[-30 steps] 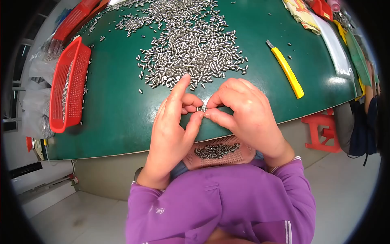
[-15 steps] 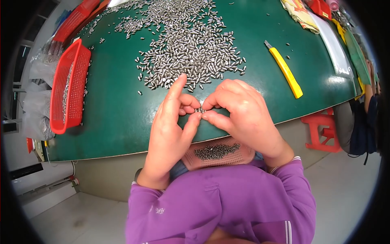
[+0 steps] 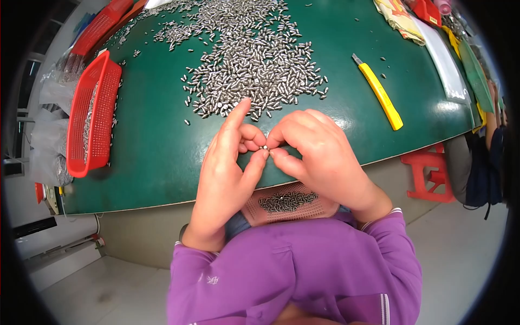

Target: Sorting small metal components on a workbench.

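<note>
Barely shifting since a moment ago — still pinching the same tiny metal piece (image 3: 265, 147), left hand (image 3: 225, 179) and right hand (image 3: 325, 160) drawing a touch nearer over the counter (image 3: 157, 162) edge, left index finger staying raised. Holding the piece between thumb and fingertips of both hands, each grip closing on it from its own side, apparently to steady something too small for one hand alone. Keeping it up close to the body, likely for a better look. Lying just beyond the grip, the heap of small metal pieces (image 3: 254, 59) — spread loose and within easy reach. Sitting directly below the grip, in the lap, a pink perforated tray (image 3: 287, 203) with a small cluster of pieces, placed to catch whatever leaves the fingers. Resting well off to the left of the grip, a red mesh basket (image 3: 92, 114); off to the right, a yellow utility knife (image 3: 382, 95), untouched.
</note>
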Motion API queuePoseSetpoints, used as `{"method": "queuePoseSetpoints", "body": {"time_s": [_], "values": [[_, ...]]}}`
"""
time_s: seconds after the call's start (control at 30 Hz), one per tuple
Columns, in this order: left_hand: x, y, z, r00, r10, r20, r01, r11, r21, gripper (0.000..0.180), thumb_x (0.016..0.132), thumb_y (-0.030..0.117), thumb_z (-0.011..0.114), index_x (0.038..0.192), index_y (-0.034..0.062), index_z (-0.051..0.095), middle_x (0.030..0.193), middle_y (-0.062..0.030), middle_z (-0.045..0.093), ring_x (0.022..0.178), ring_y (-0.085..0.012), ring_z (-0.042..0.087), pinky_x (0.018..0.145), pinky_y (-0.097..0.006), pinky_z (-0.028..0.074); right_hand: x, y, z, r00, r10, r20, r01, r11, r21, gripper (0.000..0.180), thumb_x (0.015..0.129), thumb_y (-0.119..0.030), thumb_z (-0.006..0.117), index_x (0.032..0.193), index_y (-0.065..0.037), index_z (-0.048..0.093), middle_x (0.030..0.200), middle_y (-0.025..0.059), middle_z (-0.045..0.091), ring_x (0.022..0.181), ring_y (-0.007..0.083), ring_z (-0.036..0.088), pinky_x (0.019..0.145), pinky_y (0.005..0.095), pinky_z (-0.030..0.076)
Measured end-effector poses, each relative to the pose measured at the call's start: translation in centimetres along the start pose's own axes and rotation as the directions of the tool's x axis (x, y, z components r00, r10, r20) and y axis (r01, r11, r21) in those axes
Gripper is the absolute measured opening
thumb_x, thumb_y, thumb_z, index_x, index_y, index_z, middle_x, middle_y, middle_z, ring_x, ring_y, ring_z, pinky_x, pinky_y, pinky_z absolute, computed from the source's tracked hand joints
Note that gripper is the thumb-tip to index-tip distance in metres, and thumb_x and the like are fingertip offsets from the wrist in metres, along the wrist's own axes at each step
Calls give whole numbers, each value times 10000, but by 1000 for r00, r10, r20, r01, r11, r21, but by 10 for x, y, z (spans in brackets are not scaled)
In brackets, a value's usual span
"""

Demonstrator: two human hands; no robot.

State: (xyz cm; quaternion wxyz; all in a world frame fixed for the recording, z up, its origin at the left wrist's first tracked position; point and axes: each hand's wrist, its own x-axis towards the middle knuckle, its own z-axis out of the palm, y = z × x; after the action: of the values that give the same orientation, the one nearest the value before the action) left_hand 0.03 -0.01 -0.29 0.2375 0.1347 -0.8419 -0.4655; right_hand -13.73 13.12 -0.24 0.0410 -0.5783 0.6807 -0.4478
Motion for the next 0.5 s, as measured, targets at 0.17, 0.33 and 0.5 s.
{"method": "queuePoseSetpoints", "body": {"time_s": [0.17, 0.33, 0.5], "values": [[1, 1, -1, 1000, 9, 10, -9, 1000, 19, 809, 813, -132, 668, 1552, 18, 374, 945, -68, 630, 861, -177, 614, 805, -321, 518, 2, -1, -5, 1000, -24, 6, 24, 1000, -8, 197, 786, -51, 737, 959, -72, 643, 913, 83, 626, 844, 313, 602, 766, 430, 488], [1, 2, -2, 1000, -2, 13, 2, 1000, 11, 827, 815, -134, 666, 1564, 24, 353, 949, -71, 629, 858, -177, 612, 812, -324, 521, 4, -3, -7, 997, -55, 58, 54, 998, 21, 230, 801, -61, 736, 1015, -76, 654, 943, 87, 625, 858, 311, 604, 769, 429, 499], [1, 2, -2, 1000, -4, 7, 4, 1000, -14, 813, 822, -141, 647, 1563, 24, 356, 931, -71, 629, 844, -178, 613, 806, -319, 523, 5, -4, -4, 994, -80, 75, 82, 996, -36, 203, 805, -64, 728, 981, -61, 628, 904, 97, 592, 839, 309, 594, 750, 429, 499]]}}
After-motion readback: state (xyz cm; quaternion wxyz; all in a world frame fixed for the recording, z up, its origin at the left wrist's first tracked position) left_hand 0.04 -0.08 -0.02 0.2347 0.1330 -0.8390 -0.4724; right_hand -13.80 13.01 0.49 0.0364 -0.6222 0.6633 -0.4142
